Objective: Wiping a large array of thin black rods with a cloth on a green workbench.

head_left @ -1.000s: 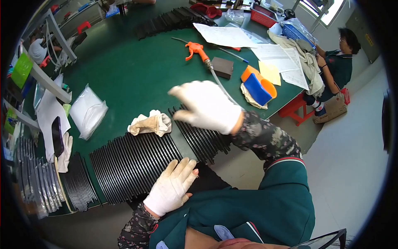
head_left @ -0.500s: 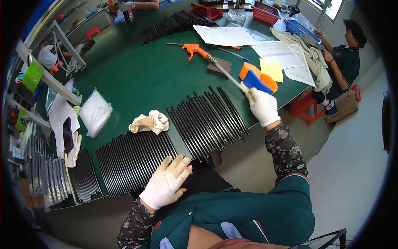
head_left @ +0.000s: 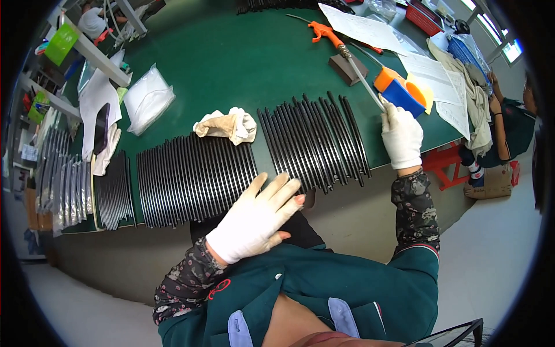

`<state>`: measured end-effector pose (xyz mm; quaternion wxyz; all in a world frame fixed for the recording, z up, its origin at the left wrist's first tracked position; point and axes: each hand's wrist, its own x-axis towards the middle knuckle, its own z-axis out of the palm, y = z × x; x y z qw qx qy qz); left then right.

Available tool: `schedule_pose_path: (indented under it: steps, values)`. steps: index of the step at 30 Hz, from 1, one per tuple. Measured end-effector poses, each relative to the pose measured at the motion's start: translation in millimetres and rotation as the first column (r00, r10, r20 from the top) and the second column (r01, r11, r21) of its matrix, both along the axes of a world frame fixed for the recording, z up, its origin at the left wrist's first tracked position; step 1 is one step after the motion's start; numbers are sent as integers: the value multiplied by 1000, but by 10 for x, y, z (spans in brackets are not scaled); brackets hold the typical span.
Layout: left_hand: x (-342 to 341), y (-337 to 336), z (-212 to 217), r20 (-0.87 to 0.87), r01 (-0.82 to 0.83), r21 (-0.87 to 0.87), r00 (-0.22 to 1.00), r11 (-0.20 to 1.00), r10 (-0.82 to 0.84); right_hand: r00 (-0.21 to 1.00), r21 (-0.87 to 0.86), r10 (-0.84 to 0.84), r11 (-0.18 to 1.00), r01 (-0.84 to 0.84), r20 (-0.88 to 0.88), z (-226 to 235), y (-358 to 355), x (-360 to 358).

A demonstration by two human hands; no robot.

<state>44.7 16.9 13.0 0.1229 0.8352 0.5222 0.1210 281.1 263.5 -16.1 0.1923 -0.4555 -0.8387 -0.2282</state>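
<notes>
My right hand (head_left: pixel 402 137), in a white glove, is closed around the grey hose (head_left: pixel 365 78) of an orange air blow gun (head_left: pixel 327 34). The gun lies on the green table with its thin nozzle pointing away to the left. My left hand (head_left: pixel 254 220), gloved with some fingertips bare, is open with fingers spread. Its fingertips are at the near end of the gap between two rows of black rods: a wide left row (head_left: pixel 193 182) and a right row (head_left: pixel 315 141). Whether the fingers touch the rods I cannot tell. A crumpled cream glove or cloth (head_left: pixel 228 126) lies at the left row's far end.
Beside my right hand stand an orange and blue holder (head_left: pixel 403 95) and a brown block (head_left: pixel 346 69). Papers (head_left: pixel 430 81) and a red basket (head_left: pixel 425 17) lie beyond. At left are a plastic bag (head_left: pixel 149 98), a phone (head_left: pixel 102 128) and thinner rods (head_left: pixel 114 191). Another person (head_left: pixel 517 130) sits at right.
The view has shifted, so the table's things appear higher, many of them farther right. My right hand keeps hold of the hose, and my left hand stays spread by the rods.
</notes>
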Motion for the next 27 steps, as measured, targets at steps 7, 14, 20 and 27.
schedule_pose_path:
  steps: [7,14,20,27]
  values:
    - [202,259,-229,44,-101,80,994,992,98,883,-44,450,888,-459,-136,321,-482,-358]
    - [135,164,-210,21,-129,43,992,991,128,655,-342,709,567,-749,-261,493,-464,-987]
    - [123,161,-212,56,-154,29,987,988,152,580,-475,762,413,-777,-287,461,-609,-2112]
    - [89,139,-161,18,-145,39,989,989,144,671,-624,539,306,-720,-510,458,-433,-2307]
